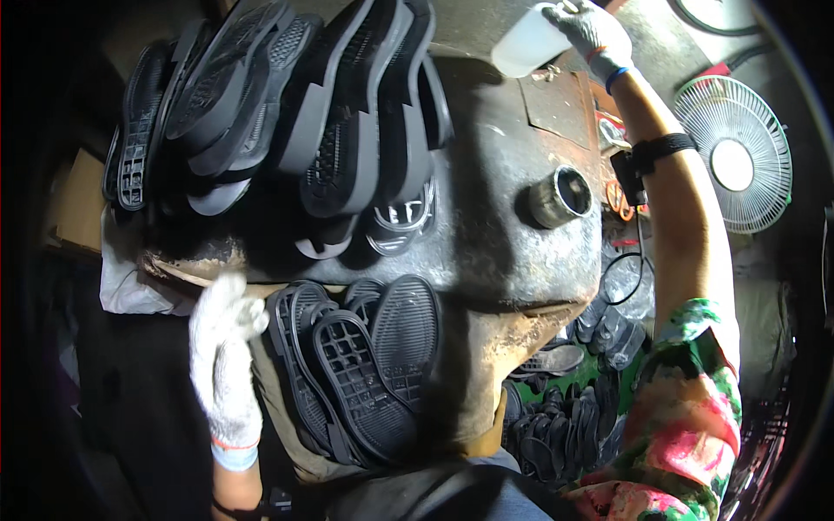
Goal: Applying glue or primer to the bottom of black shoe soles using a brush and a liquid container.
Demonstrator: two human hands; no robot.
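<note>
My right hand (599, 39), in a white knit glove, reaches to the far right and grips a translucent white plastic bottle (528, 43) by its top end; the bottle is tilted. My left hand (224, 356), also gloved, hovers at the near left beside the black shoe soles (365, 365) on my lap. Its fingers are slightly blurred and apart from the thumb, with nothing visible in them. More black soles (347, 113) stand stacked on the worn dark work surface (486, 208). An open metal can (560, 198) rests on that surface, to the right.
A white-grilled fan (731, 161) is at the far right. Orange-handled scissors (618, 200) and clear plastic bags (627, 286) lie beyond the surface's right edge. Below are many soles (565, 434) on the right. A cardboard box (80, 200) stands at the left.
</note>
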